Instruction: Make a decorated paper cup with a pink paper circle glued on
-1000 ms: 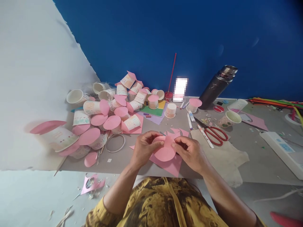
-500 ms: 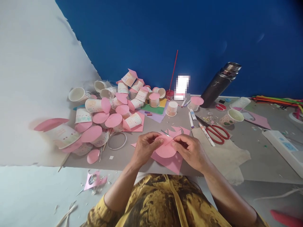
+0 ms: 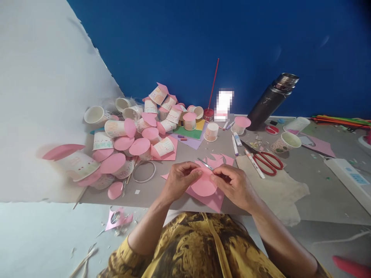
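A pink paper circle (image 3: 203, 185) is pinched between both my hands just above the grey table (image 3: 162, 187). My left hand (image 3: 179, 179) grips its left upper edge with thumb and fingers closed. At the circle's right edge my right hand (image 3: 236, 184) pinches it the same way. Under the circle lies a pink paper sheet (image 3: 213, 199) with cut-out scraps (image 3: 218, 158) behind it.
A heap of paper cups with pink paper lids (image 3: 136, 131) fills the left of the table. Red scissors (image 3: 266, 160), markers (image 3: 236, 141), a dark flask (image 3: 271, 101), a cup (image 3: 285, 142), a white ring (image 3: 144, 171) and a power strip (image 3: 350, 179) lie around. A beige cloth (image 3: 278, 191) is at right.
The raised flap at the circle's top has been pressed flat; my hands stayed in place on the paper. The view shifted slightly.
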`<state>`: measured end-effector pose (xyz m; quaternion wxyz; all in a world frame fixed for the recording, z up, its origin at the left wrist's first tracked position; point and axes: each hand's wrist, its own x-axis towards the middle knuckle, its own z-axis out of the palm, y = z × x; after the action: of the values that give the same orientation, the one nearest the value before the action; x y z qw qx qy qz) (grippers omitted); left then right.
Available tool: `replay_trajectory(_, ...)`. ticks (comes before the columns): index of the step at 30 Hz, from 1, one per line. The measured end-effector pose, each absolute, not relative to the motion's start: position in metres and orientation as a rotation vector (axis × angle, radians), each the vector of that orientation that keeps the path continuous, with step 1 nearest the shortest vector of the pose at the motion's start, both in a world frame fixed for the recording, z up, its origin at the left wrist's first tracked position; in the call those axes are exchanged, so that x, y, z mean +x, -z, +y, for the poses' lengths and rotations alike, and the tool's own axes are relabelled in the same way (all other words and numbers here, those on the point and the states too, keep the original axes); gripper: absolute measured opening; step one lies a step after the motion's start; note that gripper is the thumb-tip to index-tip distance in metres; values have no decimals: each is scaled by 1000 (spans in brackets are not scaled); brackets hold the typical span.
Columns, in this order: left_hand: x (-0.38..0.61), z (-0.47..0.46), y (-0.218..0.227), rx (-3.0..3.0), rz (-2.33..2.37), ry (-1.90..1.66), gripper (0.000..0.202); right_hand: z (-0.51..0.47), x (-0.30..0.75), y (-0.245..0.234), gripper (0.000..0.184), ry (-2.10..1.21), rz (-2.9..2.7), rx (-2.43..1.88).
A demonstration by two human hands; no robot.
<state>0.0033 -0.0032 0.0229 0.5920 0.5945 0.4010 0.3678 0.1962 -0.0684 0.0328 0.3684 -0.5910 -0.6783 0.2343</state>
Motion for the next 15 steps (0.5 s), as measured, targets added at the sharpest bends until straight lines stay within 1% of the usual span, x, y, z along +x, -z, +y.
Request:
replay_trajectory(10, 2, -5, -20, 1410, 910, -869, 26, -70, 194, -31, 14, -668, -1691, -1541)
replay_trajectory(15, 2, -8, -24, 1475, 923, -922, 21, -70, 193, -29, 16, -593, -1715, -1470)
